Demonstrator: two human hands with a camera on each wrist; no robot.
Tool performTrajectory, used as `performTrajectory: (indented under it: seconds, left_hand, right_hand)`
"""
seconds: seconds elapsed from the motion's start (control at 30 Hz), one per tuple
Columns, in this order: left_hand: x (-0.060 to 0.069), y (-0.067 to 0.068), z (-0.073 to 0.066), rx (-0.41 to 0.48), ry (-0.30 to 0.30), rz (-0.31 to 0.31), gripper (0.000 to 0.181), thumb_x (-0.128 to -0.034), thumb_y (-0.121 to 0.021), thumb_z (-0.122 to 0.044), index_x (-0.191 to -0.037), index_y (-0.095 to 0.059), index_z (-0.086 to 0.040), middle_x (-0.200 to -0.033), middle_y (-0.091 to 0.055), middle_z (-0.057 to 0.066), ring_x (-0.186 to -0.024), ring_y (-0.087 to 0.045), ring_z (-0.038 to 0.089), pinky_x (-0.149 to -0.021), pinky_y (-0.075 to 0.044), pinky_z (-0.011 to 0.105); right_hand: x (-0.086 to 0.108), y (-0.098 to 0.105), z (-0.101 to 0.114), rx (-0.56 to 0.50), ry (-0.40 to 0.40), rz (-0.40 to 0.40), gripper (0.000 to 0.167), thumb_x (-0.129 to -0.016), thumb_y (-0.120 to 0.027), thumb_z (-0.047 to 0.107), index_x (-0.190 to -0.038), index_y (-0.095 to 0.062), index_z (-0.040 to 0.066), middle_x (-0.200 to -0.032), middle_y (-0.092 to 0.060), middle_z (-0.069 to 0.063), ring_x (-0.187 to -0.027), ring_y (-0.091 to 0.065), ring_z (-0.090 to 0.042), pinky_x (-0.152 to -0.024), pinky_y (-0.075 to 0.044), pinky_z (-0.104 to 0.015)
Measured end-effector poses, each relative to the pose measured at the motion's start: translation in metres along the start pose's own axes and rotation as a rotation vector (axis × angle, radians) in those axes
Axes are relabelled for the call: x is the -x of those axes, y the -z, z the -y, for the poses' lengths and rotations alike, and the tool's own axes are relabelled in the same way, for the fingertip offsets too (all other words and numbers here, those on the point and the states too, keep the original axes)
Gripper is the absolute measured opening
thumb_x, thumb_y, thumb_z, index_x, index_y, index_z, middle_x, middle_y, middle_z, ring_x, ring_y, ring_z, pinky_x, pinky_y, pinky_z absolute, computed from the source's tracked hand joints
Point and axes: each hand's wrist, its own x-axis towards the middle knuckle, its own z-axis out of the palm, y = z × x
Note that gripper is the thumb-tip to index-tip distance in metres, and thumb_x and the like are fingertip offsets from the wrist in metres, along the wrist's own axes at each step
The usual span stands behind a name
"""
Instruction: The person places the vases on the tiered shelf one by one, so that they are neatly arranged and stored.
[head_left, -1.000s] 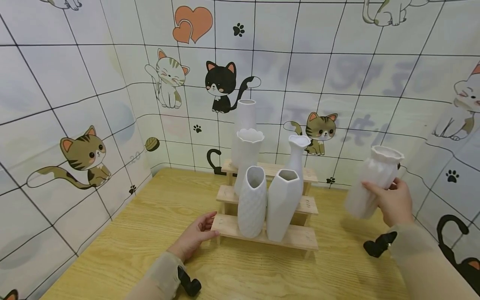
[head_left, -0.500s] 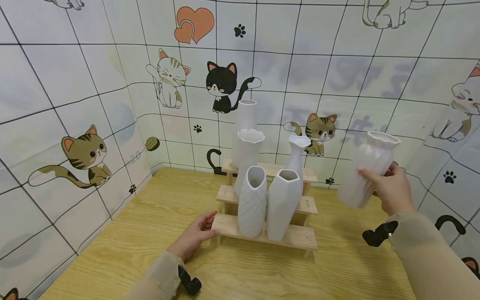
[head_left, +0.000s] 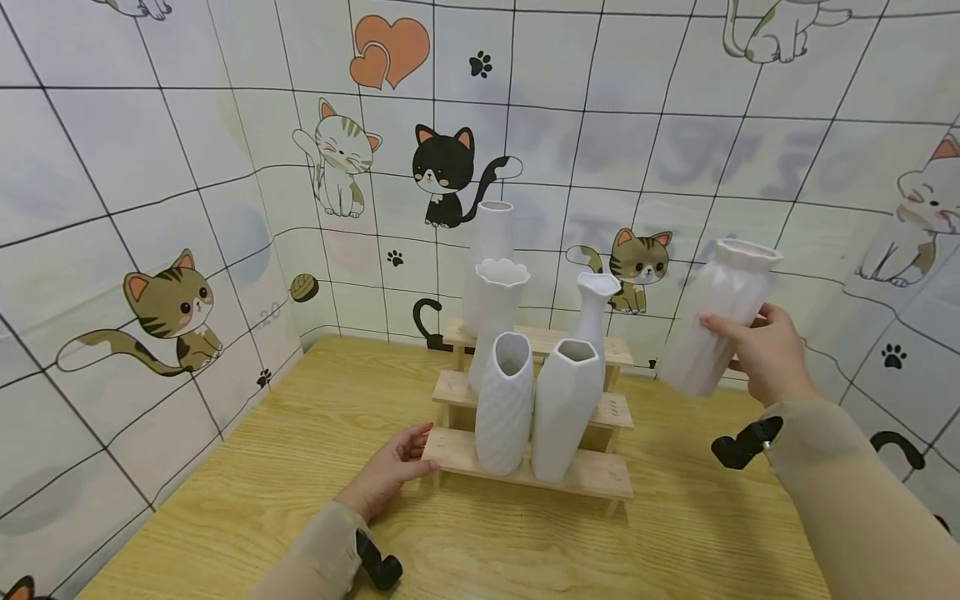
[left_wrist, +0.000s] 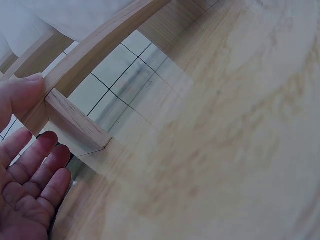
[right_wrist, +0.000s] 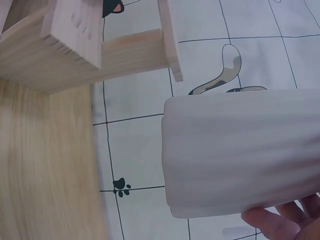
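My right hand grips a white vase with a ruffled rim, held tilted in the air right of the wooden step stand. The right wrist view shows the lower body of this vase with fingers along its side. My left hand holds the left end of the stand's lowest step; in the left wrist view its thumb lies on the board. A textured white vase and a faceted white vase stand on that lowest step.
Further back on the stand are a scalloped-rim vase, a tall cylindrical vase and a slim flared-neck vase. The stand rests on a wood-grain table. Cat-patterned wall covering rises behind and at the sides.
My right hand has raised the ruffled-rim vase and carried it left, closer to the stand. The left hand and the other vases have stayed in place.
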Motion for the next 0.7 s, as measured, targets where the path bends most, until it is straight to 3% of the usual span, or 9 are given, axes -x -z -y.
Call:
performTrajectory:
  seconds: [0.23, 0.7]
  left_hand:
    - [-0.001, 0.0, -0.001, 0.005, 0.003, 0.001, 0.073, -0.0881, -0.071, -0.014, -0.148, -0.032, -0.005, -0.134, -0.049, 0.016, -0.118, -0.049, 0.027, -0.098, -0.043, 0.038]
    - [-0.002, 0.0, -0.001, 0.009, 0.02, -0.008, 0.073, -0.0879, -0.071, -0.015, -0.149, -0.031, -0.005, -0.134, -0.048, 0.016, -0.117, -0.049, 0.026, -0.097, -0.043, 0.038]
  right_hand:
    - [-0.005, -0.005, 0.015, -0.003, 0.027, 0.002, 0.107, -0.078, -0.072, 0.052, -0.153, -0.011, 0.007, -0.116, -0.038, 0.001, -0.115, -0.043, -0.025, -0.078, -0.049, -0.036]
    - [-0.011, -0.019, 0.029, -0.03, 0.077, 0.043, 0.1, -0.08, -0.072, 0.049, -0.152, -0.016, 0.007, -0.116, -0.04, 0.002, -0.107, -0.048, -0.018, -0.072, -0.051, -0.033]
